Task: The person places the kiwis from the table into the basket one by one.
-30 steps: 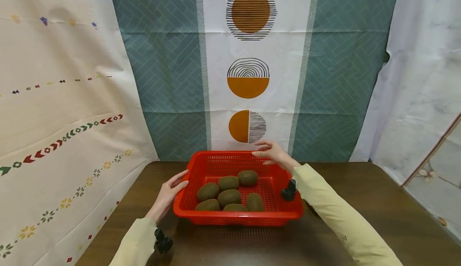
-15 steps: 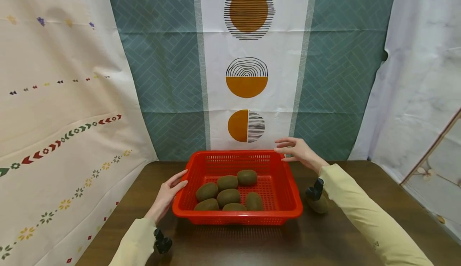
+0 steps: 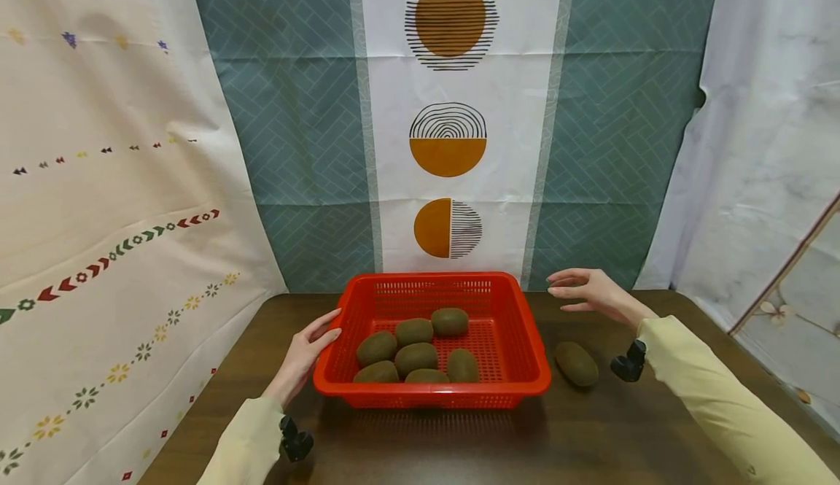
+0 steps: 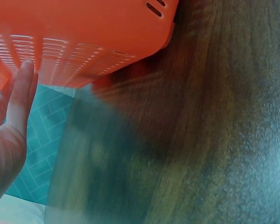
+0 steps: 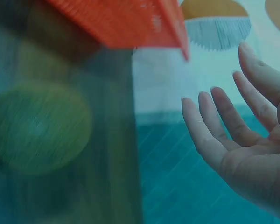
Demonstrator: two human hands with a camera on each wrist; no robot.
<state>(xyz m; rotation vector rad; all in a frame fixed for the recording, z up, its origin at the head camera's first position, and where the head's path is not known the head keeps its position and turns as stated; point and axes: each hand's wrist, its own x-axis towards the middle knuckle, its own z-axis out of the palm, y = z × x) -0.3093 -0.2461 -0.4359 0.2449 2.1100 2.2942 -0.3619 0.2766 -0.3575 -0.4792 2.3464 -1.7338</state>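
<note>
A red plastic basket (image 3: 433, 389) stands mid-table with several brown kiwis (image 3: 416, 358) in its left and middle part. My left hand (image 3: 303, 354) rests against the basket's left side, fingers extended; in the left wrist view the fingertips touch its slotted wall (image 4: 74, 56). To the right of the basket, a lone kiwi (image 3: 577, 364) lies on the table, blurred in the right wrist view as a green-brown oval (image 5: 39, 127). Above and beyond that kiwi hovers my right hand (image 3: 593, 294), fingers loosely bent and apart, holding nothing.
The dark wooden table (image 3: 433, 448) ends at a teal and white curtain (image 3: 308, 244) behind the basket. A patterned cream cloth (image 3: 197, 324) hangs along the left side, and a pale marbled cloth (image 3: 755, 179) on the right.
My right hand has moved right, from over the basket's far right corner to beyond the lone kiwi, which is now uncovered. The left hand stays at the basket.
</note>
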